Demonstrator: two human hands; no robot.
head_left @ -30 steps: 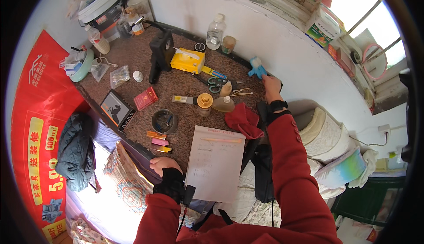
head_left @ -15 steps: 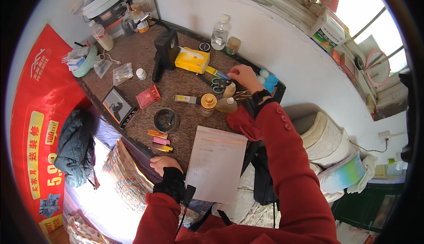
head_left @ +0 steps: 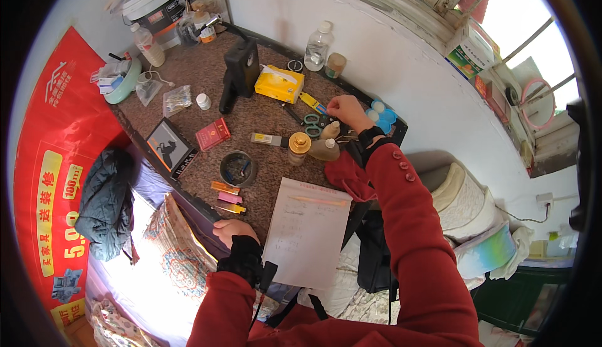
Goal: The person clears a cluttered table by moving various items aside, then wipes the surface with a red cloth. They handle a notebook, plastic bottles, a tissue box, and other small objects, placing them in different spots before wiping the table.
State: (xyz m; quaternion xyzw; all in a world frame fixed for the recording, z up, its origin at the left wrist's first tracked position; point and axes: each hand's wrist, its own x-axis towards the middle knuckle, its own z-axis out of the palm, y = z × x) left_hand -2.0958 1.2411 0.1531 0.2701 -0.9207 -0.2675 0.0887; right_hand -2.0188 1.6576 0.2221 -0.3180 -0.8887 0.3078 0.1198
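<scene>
My right hand (head_left: 346, 111) reaches over the brown table (head_left: 200, 90), its fingers pinched on the near end of a yellow and blue tool (head_left: 311, 101) beside a yellow box (head_left: 280, 83). Green-handled scissors (head_left: 311, 120) lie just below the fingertips. A small blue holder (head_left: 381, 113) sits right of the wrist. My left hand (head_left: 232, 228) rests on the table's near edge with fingers curled over it, next to a white notepad (head_left: 307, 231) that has a pencil across its top. Both sleeves are red.
A gold-lidded jar (head_left: 299, 144), an amber bottle (head_left: 326, 150) and a red cloth (head_left: 347, 175) lie near my right forearm. Further left are a round tin (head_left: 237, 168), a red pack (head_left: 213, 135), a black device (head_left: 241, 74), a framed picture (head_left: 169, 148) and coloured markers (head_left: 227, 196). A clear bottle (head_left: 316, 47) stands at the wall.
My right hand left the blue holder at the far right and moved left to the yellow and blue tool. My left hand stayed on the table edge.
</scene>
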